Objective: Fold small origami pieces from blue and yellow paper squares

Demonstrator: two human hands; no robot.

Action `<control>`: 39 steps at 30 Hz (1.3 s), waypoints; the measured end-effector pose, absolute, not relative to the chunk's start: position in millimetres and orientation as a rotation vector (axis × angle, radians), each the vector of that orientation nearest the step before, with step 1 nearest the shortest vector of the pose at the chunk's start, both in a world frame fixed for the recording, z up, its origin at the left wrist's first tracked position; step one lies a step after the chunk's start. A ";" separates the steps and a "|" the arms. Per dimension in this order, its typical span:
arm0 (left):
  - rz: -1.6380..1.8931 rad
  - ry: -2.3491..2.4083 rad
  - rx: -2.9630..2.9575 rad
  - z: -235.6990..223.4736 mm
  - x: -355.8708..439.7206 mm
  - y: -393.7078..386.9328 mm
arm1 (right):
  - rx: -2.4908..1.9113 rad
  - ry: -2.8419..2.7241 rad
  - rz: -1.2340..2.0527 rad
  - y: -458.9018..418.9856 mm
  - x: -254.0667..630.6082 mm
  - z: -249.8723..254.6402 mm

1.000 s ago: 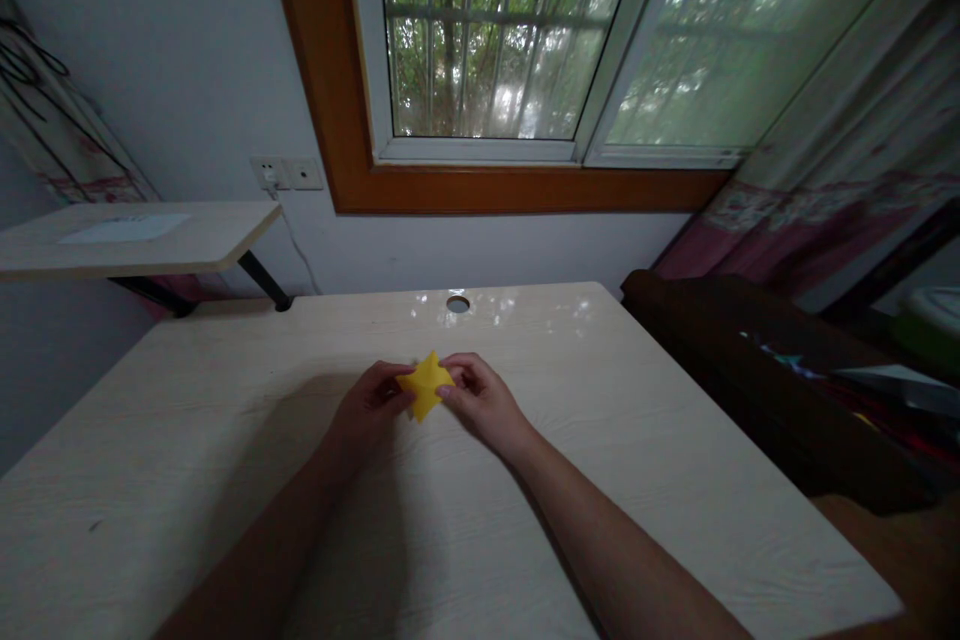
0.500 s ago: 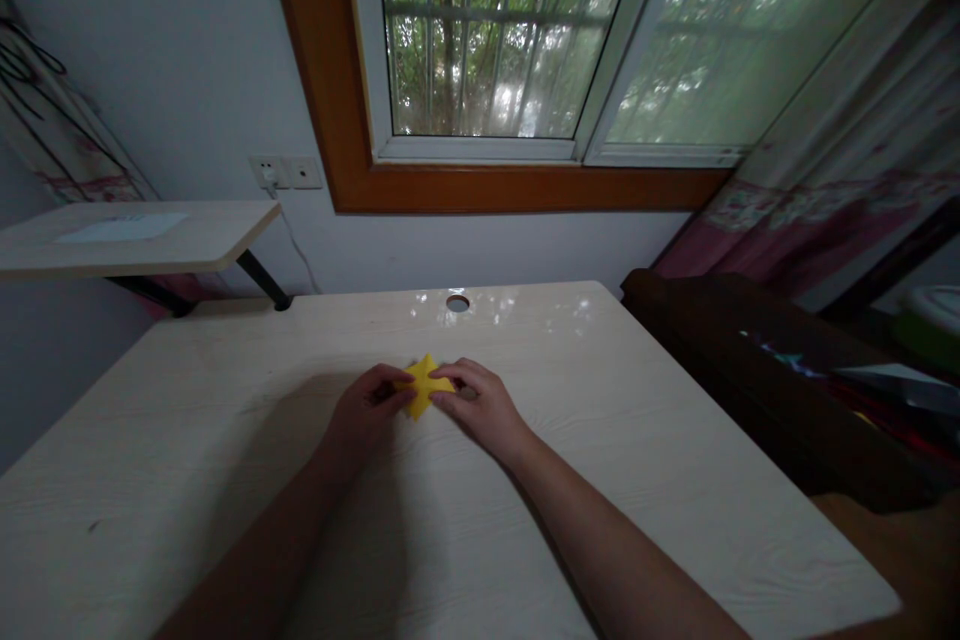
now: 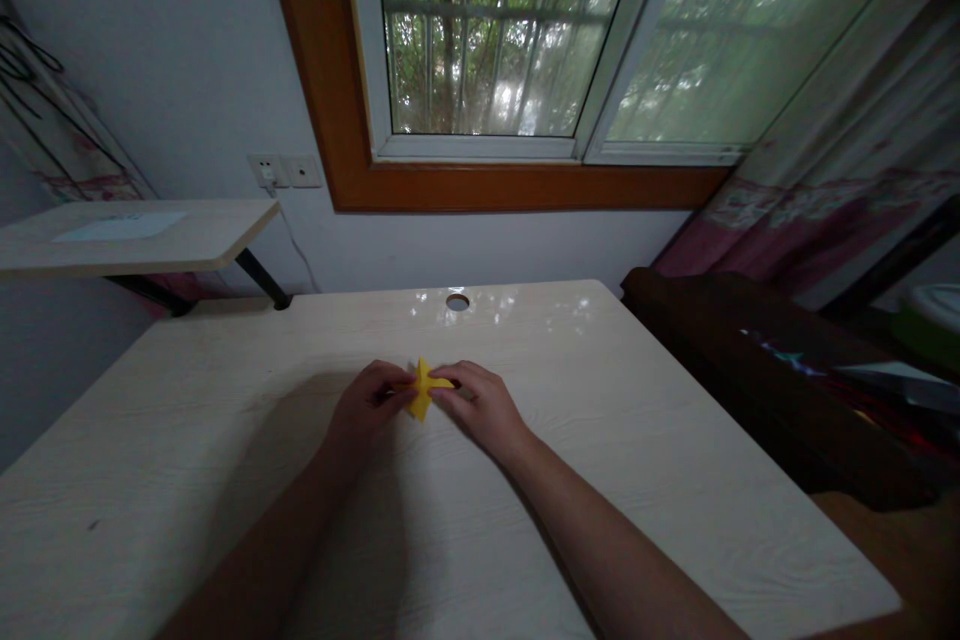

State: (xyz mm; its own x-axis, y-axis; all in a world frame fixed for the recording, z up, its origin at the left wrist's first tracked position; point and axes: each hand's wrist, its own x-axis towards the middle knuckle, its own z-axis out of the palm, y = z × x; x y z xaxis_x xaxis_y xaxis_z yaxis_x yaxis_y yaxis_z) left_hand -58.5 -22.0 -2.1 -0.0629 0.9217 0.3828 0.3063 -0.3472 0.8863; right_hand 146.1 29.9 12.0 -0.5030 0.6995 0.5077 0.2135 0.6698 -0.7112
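Observation:
A small folded yellow paper (image 3: 422, 390), pointed at its top and bottom, is held between my two hands over the pale wooden desk (image 3: 480, 520). My left hand (image 3: 373, 400) pinches its left side between thumb and fingers. On the other side, my right hand (image 3: 478, 400) grips the right point in the same way. The fingertips cover parts of the paper's edges, so its full shape is not visible.
A raised shelf (image 3: 225, 225) on black legs stands at the desk's back left, with a white sheet (image 3: 120, 227) on it. A round cable hole (image 3: 457, 302) lies near the back edge. Dark wooden furniture (image 3: 720, 360) stands close along the right side.
The yellow paper has been squeezed narrower, its sides drawn together so the middle stands more upright. My hands have barely shifted and keep their hold.

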 end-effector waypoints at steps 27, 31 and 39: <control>1.335 1.440 1.943 10.9 -49.4 -28.0 | -0.549 -2.195 0.449 27.8 143.9 14.6; 1.297 1.456 1.977 12.2 -48.0 -29.4 | -0.555 -2.189 0.451 26.9 143.1 14.8; 1.303 1.454 1.997 12.9 -45.5 -29.3 | -0.604 -2.229 0.433 25.1 142.1 16.9</control>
